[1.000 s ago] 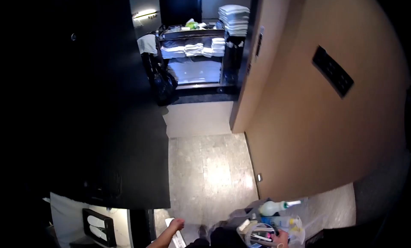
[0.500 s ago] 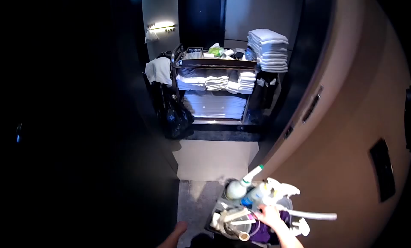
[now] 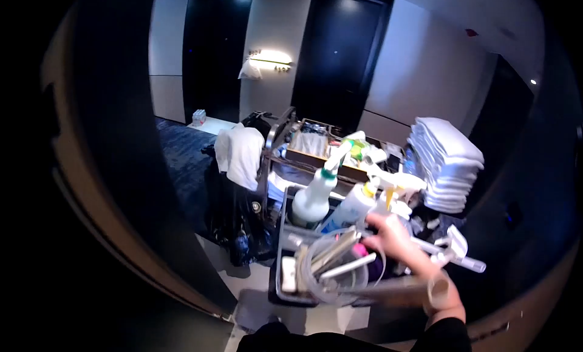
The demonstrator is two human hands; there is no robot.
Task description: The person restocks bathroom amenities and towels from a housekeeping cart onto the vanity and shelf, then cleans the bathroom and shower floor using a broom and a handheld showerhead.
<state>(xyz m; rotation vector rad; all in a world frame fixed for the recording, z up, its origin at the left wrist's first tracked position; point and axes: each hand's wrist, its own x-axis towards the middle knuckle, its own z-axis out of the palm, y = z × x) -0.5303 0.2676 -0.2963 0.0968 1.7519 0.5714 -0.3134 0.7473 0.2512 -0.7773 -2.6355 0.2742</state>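
My right hand (image 3: 398, 239) reaches over a dark cleaning caddy (image 3: 291, 300) and carries it, fingers curled at its middle; the handle under them is hidden. Beside the fingers stand a spray bottle with a green neck (image 3: 310, 201) and a white bottle with a yellow neck (image 3: 351, 207). Nearer to me, a clear round tub (image 3: 343, 286) holds several stick-like tools. A white scraper-like tool (image 3: 454, 247) juts out at the right. A blurred wooden-looking handle (image 3: 398, 289) crosses in front of my forearm. My left hand is out of view.
A housekeeping cart (image 3: 285, 124) stands just beyond the caddy, with stacked white towels (image 3: 449, 164) on its right. A white cloth (image 3: 240, 154) hangs above a black bag (image 3: 234, 224) at its left. Dark door frames (image 3: 130, 139) flank me; across the corridor is a dark door (image 3: 340, 54).
I have moved forward through the doorway, and the cart is much closer. The caddy has come along in my right hand. My left hand has left the view.
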